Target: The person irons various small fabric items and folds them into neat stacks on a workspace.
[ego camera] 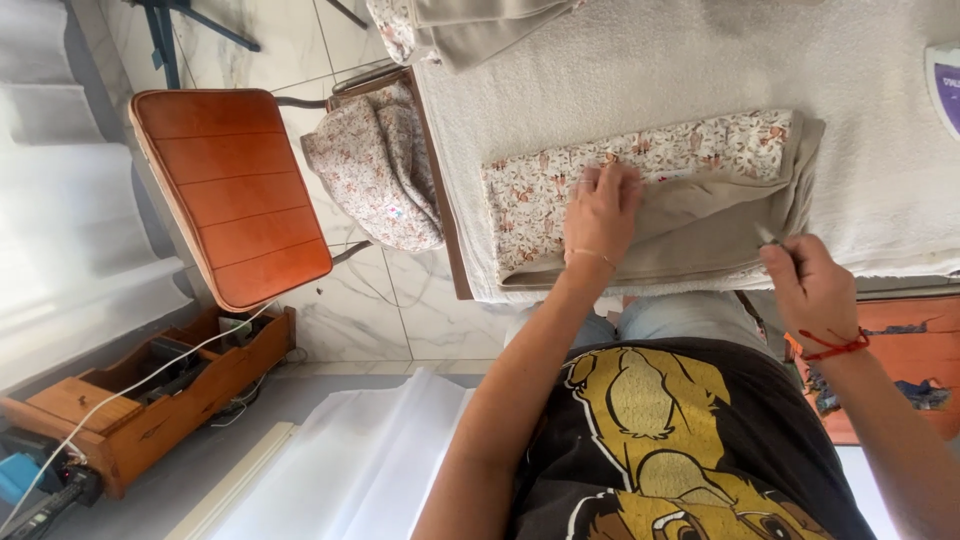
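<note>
The left hand (pixel 603 205) lies flat and open, palm down, on a folded cloth (pixel 650 195) which has a floral side and a plain beige side. The fingers (pixel 590 182) press just where the floral part meets the beige part. The cloth lies on the table (pixel 880 120), which is covered with a white towel, and it is close to the near edge of the table, in front of the person. The right hand (pixel 812 285) is at the near edge, beside the right end of the cloth; it is closed in a pinch on a small thin thing (pixel 768 237) next to the beige layer, but I cannot tell what this thing is. A red string is around the right wrist and a thin bracelet is around the left wrist. At the left edge of the table a floral bundle (pixel 375 165) hangs down. More fabric (pixel 450 30) is at the far edge. An orange chair (pixel 232 190) stands on the tiled floor, well apart from the table, and a wooden tray (pixel 140 395) with cables is near it.
</note>
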